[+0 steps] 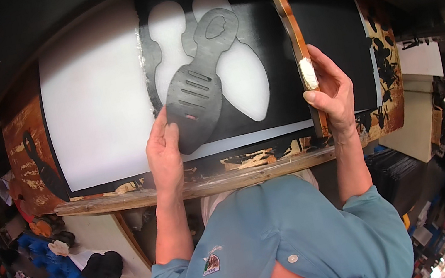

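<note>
The left hand (162, 143) has its grip pinched on the lower left edge of a dark, sole-shaped piece (203, 91), thumb and fingers closed together on its rim. The piece is above a black sheet (329, 19) on the bench (30, 164), slanting so that its narrow end points up and right; slots cross its wide part. It partly hides two sole-shaped cutouts (248, 84) in the sheet, through which white shows. The right hand (335, 86) grips a long orange-edged form (292, 28) standing on edge, thumb on the near side and fingers behind, beside a pale patch on it. To the left lies a white sheet (96, 96), and beyond it another dark slotted piece (42, 165). A wooden rail (241, 179) runs along the bench's near edge
</note>
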### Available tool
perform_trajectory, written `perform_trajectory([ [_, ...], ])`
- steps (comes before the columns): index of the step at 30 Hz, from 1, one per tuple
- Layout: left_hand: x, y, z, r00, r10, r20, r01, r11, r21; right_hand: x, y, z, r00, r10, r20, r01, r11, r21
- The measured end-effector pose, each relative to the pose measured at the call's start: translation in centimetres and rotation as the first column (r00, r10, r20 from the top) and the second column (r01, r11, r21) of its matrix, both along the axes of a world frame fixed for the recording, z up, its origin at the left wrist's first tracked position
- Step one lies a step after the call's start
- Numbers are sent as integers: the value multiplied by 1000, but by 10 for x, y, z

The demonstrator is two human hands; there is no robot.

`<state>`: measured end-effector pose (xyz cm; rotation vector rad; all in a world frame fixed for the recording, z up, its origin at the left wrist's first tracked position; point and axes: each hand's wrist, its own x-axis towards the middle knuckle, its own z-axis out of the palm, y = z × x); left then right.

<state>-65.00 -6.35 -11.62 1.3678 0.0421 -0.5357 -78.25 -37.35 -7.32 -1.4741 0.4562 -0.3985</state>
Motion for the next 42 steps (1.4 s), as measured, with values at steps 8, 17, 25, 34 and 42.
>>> perform_trajectory([
  [8, 30, -17, 7, 985, -174, -16, 174, 985, -5, 19, 14, -23, 942, -224, -252, -129, 450, -884],
  [17, 97, -78, 10, 857, -512, -65, 513, 859, -5, 149, 12, -36, 984, 34, -172, -159, 583, -797],
  [25, 102, -116, 5, 793, -602, -88, 580, 792, -193, 152, 1, -58, 989, 100, -110, -149, 661, -736],
  [34, 108, -22, 35, 787, -545, 289, 484, 836, 256, 103, -43, -50, 961, -131, 245, 104, 987, 121],
  [42, 224, 238, 43, 814, -47, 579, -391, 693, 606, -16, -229, -87, 814, -580, -40, 543, 783, -304],
])
